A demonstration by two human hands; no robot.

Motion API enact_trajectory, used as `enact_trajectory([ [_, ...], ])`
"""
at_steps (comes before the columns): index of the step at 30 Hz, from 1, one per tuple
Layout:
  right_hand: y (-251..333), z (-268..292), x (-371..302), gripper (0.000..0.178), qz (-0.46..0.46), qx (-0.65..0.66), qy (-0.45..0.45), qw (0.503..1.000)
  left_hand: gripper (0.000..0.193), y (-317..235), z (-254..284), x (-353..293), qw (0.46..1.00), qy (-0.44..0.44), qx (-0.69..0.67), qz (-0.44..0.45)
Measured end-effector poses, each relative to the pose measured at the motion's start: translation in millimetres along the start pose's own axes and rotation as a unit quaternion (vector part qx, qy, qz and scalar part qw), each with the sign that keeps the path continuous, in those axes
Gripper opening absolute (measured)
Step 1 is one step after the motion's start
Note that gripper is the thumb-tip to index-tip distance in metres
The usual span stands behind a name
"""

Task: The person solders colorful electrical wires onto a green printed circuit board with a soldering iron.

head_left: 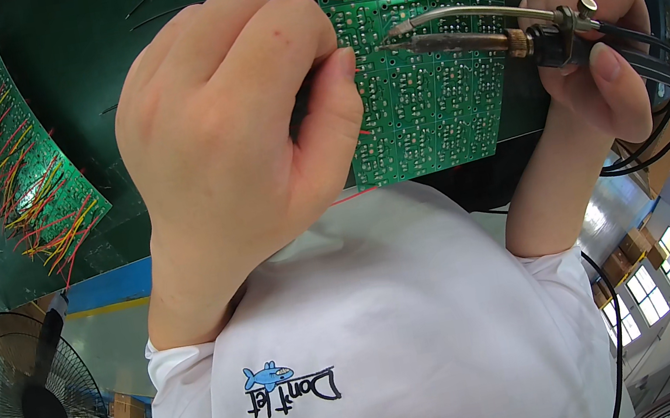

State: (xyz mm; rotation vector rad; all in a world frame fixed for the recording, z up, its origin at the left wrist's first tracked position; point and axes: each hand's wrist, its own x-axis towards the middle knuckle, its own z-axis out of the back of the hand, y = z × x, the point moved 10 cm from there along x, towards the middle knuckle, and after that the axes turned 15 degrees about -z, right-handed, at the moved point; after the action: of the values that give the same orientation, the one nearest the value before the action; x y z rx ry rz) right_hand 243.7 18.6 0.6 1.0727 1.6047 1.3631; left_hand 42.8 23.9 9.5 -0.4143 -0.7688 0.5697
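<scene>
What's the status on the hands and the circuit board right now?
Left hand pinched at green circuit board, what it grips hidden. Right hand shut on soldering iron, tip at board. Nothing in the way.

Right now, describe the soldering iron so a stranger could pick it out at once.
Start at the green circuit board panel in the upper middle. The right hand at its right edge holds the soldering iron. Unlike the loose wires nearby, it is a dark rod with a curved metal tube above it, tip on the board.
</scene>
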Motion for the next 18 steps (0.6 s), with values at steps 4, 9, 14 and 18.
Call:
enact_trajectory([
  [4,-0.2,2.6,0.0,0.026,-0.009,-0.003,-0.010,1.000,0.011,0.0,0.7,0.9,1.000,-0.002,-0.004,-0.007],
  [9,-2.7,-4.3,-0.4,0.028,-0.016,-0.020,0.000,1.000,0.011,-0.9,0.9,0.2,1.000,-0.003,-0.009,-0.007],
  [14,-2.2,-6.5,0.1,0.028,-0.016,-0.027,-0.002,1.000,0.011,-1.6,0.7,0.1,1.000,-0.004,-0.010,-0.010],
  [18,-2.3,-5.2,0.4,0.028,-0.010,-0.030,0.005,0.999,0.011,-1.7,0.6,0.0,1.000,0.001,-0.008,-0.004],
])
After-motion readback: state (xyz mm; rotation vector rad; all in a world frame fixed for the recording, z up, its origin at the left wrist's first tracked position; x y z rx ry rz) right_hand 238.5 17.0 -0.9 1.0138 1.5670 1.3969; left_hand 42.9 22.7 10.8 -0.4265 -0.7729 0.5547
